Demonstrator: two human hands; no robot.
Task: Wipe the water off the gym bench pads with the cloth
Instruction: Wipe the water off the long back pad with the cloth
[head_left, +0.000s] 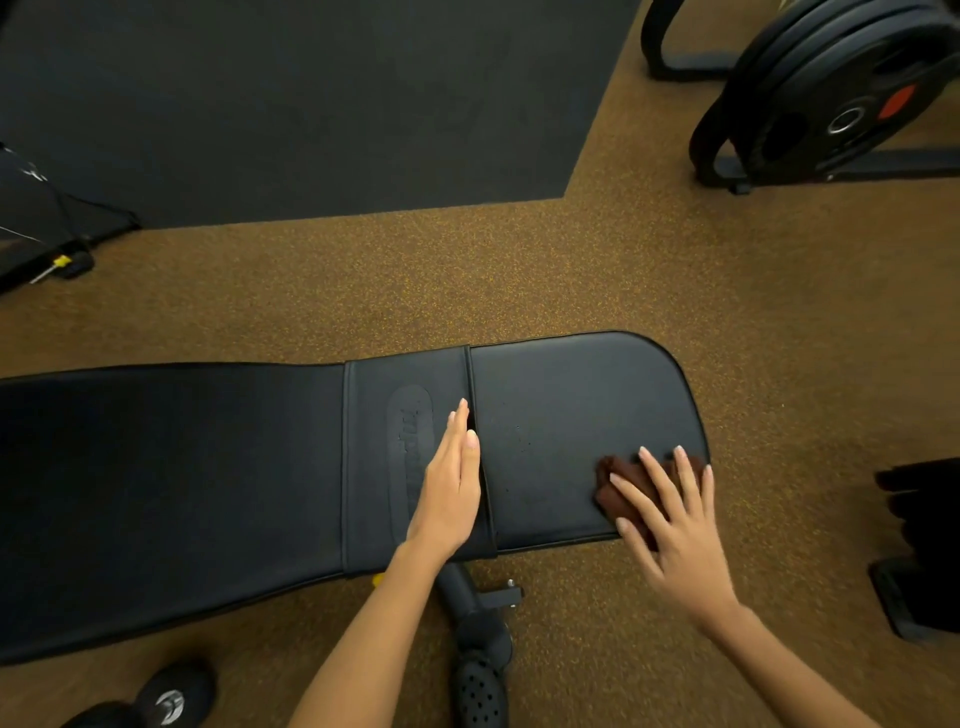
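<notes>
A black gym bench lies across the view, with a long back pad (171, 493) on the left and a shorter seat pad (561, 410) on the right. A few faint water specks show near the seat pad's middle. A crumpled brown cloth (615, 480) sits at the seat pad's near right corner. My right hand (670, 525) lies flat on the cloth with fingers spread, pressing it to the pad. My left hand (449, 488) rests flat, fingers together, on the back pad's end beside the gap between the two pads.
The bench's frame and foot (478, 649) stick out below the pads. A rack of black weight plates (831, 98) stands at the far right. A dark floor mat (311, 98) covers the far floor. A dark shoe (171, 696) is bottom left, and black equipment (919, 551) at the right edge.
</notes>
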